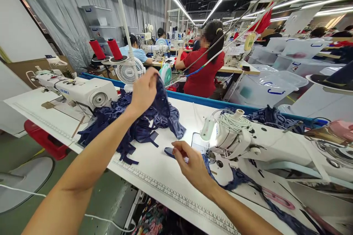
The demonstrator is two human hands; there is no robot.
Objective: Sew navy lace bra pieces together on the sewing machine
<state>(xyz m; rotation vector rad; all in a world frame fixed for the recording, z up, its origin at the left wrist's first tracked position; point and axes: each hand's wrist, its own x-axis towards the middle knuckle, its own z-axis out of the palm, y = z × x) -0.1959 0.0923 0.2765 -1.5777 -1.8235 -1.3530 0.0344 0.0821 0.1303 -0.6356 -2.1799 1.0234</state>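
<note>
The left hand point(143, 91) lifts a navy lace piece point(162, 108), pinched, above the heap point(116, 121) at left. The right hand point(190, 163) pinches a small strip point(169, 151) near the sewing machine point(237, 136). It seems the feeding step; next the pieces need aligning under the needle.

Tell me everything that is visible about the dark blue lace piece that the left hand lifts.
The dark blue lace piece looks thin, soft and patterned. The left hand pinches its top edge and holds it above the white table, so it hangs down in folds. Its lower end reaches a heap of similar blue pieces beside the white sewing machine. The right hand does not touch it.
</note>
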